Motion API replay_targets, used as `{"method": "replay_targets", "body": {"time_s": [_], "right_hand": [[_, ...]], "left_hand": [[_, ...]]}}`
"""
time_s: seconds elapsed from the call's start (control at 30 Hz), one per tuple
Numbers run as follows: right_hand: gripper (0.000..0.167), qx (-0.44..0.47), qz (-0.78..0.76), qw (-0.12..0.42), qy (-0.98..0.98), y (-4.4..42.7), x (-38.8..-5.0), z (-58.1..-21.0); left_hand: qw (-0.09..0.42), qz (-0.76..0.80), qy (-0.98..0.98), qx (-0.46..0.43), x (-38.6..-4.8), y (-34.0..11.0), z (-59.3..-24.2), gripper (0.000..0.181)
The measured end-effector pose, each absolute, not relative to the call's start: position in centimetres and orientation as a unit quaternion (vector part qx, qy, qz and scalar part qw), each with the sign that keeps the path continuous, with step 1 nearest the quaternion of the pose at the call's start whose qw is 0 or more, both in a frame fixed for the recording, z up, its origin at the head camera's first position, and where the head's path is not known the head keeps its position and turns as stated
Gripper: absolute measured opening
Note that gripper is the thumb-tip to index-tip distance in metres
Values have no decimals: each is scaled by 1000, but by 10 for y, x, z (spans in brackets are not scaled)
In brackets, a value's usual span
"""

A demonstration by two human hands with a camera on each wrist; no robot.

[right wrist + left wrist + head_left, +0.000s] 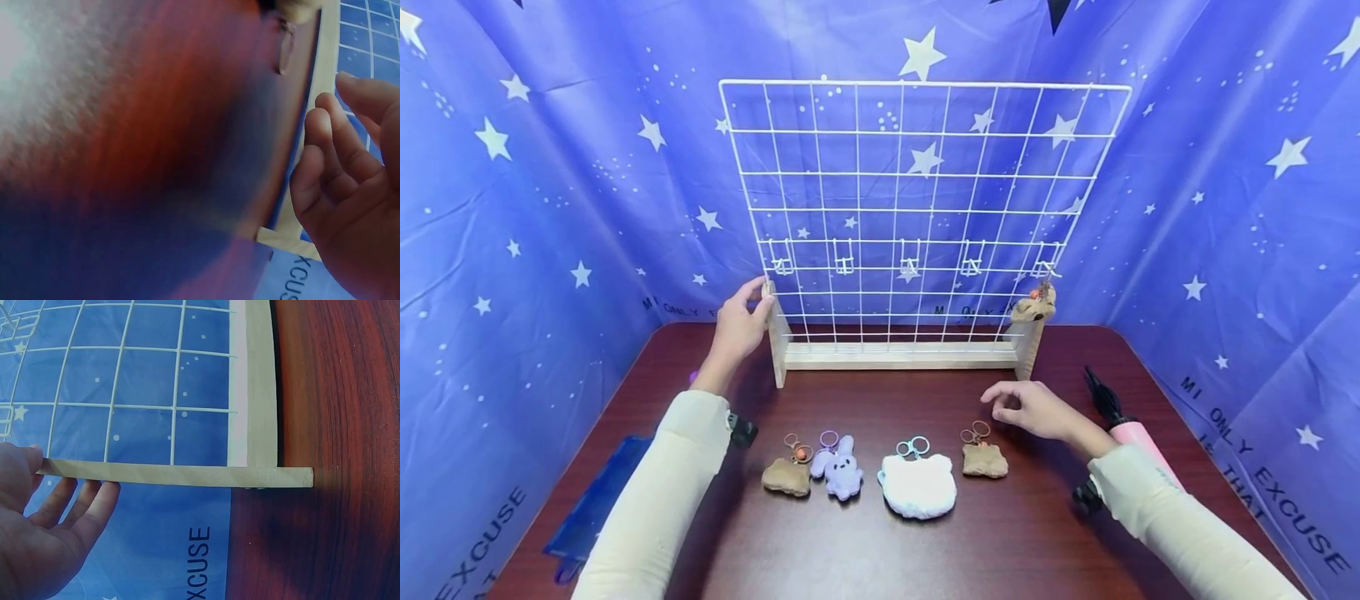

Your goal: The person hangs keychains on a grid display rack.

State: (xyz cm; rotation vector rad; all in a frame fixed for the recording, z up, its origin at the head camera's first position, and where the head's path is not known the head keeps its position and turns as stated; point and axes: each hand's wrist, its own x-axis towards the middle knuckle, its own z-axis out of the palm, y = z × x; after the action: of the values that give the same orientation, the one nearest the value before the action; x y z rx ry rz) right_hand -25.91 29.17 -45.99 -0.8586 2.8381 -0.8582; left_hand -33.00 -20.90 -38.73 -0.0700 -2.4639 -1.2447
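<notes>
A white wire grid rack stands on a wooden base (pixel 901 357) at the back of the table. My left hand (pixel 741 321) pinches the top of its left wooden side post (pixel 187 475), thumb on one side and fingers on the other. At the rack's right end, a brown plush keychain (pixel 1033 310) hangs by the last hook. My right hand (pixel 1037 410) holds nothing, fingers loosely bent, just above a brown plush keychain (pixel 985 461). Left of that lie a white plush keychain (pixel 919 486), a purple bunny keychain (pixel 841 477) and another brown plush keychain (pixel 786 478).
Several wire hooks, including a middle hook (pixel 910 265), line one row of the grid. At the table's left lies a blue translucent tray (pixel 598 492). A pink and black object (pixel 1138 437), like a folded umbrella, lies beside the right forearm. Starry blue curtains (pixel 587 150) surround the table.
</notes>
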Motion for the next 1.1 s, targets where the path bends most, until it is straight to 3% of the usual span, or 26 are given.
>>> {"method": "replay_targets", "body": {"time_s": [0.37,1.1], "right_hand": [[26,-300,-283,77,908,287,-257,-477],[24,-304,-246,47,919,280,-254,-482]], "left_hand": [[191,-449,-873,-25,-330,-208,-385,45],[191,-450,-872,-16,-328,-205,-384,45]]}}
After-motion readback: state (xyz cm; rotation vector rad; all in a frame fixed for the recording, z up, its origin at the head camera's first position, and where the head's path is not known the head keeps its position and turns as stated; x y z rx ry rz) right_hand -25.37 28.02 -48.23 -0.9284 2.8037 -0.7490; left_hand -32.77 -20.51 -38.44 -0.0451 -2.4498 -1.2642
